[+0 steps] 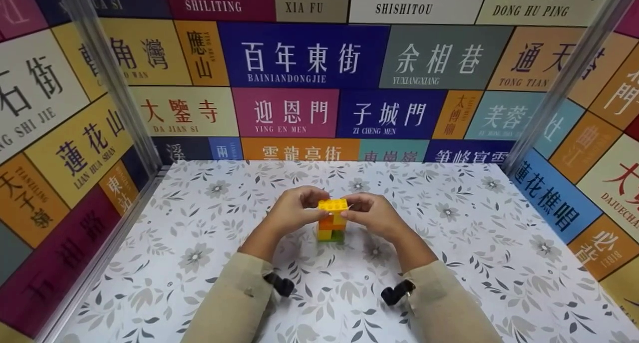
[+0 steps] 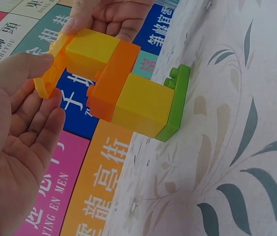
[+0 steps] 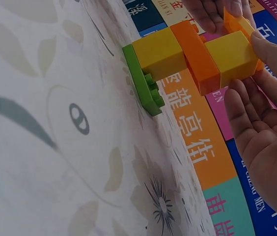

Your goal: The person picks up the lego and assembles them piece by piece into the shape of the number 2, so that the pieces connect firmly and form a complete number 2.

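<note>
A small tower of toy building bricks stands upright in the middle of the table. From the bottom it has a green brick (image 2: pixel 177 105), a yellow brick (image 2: pixel 143 105), an orange brick (image 2: pixel 114 81) and another yellow brick (image 3: pixel 232 54). Across the top lies a thin yellow-orange brick (image 1: pixel 332 204), overhanging toward the left. My left hand (image 1: pixel 294 210) pinches its left end between thumb and fingers. On the other side my right hand (image 1: pixel 372 215) pinches the same top brick's right end, with its other fingers loosely bent beside the upper yellow brick.
The table (image 1: pixel 209 293) has a white cover with grey flowers and leaves. Behind it and at both sides rise walls (image 1: pixel 304 53) of coloured panels with Chinese lettering. Clear edge strips (image 1: pixel 115 78) run up the corners. Dark wrist cameras (image 1: pixel 397 292) sit at both sleeves.
</note>
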Available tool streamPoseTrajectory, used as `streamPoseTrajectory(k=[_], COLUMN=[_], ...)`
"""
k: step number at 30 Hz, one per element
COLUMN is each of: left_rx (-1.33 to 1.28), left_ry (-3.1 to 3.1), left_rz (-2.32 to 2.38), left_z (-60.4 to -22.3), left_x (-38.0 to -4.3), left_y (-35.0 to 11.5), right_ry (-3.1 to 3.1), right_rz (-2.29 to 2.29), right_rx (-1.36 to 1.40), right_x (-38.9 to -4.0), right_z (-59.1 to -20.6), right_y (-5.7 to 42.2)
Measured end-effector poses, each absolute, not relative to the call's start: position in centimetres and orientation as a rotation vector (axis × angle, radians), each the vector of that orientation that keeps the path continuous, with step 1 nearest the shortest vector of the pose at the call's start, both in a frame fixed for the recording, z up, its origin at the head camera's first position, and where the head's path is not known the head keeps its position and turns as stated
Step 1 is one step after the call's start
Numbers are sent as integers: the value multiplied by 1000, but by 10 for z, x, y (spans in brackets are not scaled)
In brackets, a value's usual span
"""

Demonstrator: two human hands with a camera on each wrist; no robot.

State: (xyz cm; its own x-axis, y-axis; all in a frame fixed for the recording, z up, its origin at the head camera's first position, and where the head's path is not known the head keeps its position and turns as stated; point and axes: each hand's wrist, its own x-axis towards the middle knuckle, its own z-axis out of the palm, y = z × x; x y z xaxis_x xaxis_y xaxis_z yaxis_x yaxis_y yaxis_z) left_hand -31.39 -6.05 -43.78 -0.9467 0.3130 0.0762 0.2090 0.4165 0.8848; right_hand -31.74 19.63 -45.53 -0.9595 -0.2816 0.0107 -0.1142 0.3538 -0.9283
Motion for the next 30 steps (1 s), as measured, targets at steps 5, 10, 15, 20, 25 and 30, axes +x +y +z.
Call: streamPoseTrajectory(k=[5,10,15,20,25,30], left_rx=[454,518,544,526,515,527], left_ry=[2551,2573,2566,2559,2563,2567], left_rz=[1586,1592,1598,1593,1587,1591], left_z=[-441,-443,-443,-444,-443,-442], left_x=[-315,-316,-317,-318,-317,-316], left_y=[-61,-63,-63,-63,-62,-62], right_ry=[2452,2432,2431,2417,2401,2390], right_rz=[-1677,-1687,-1681,-1688,-1708,-1729], right_rx=[-349,-391,-402,-407,-418,-443], right_x=[-318,-317,-318,-319,-319,-320], right_z=[-456,-456,-455,-456,-457,-458], right_y=[196,197,198,199,200,201])
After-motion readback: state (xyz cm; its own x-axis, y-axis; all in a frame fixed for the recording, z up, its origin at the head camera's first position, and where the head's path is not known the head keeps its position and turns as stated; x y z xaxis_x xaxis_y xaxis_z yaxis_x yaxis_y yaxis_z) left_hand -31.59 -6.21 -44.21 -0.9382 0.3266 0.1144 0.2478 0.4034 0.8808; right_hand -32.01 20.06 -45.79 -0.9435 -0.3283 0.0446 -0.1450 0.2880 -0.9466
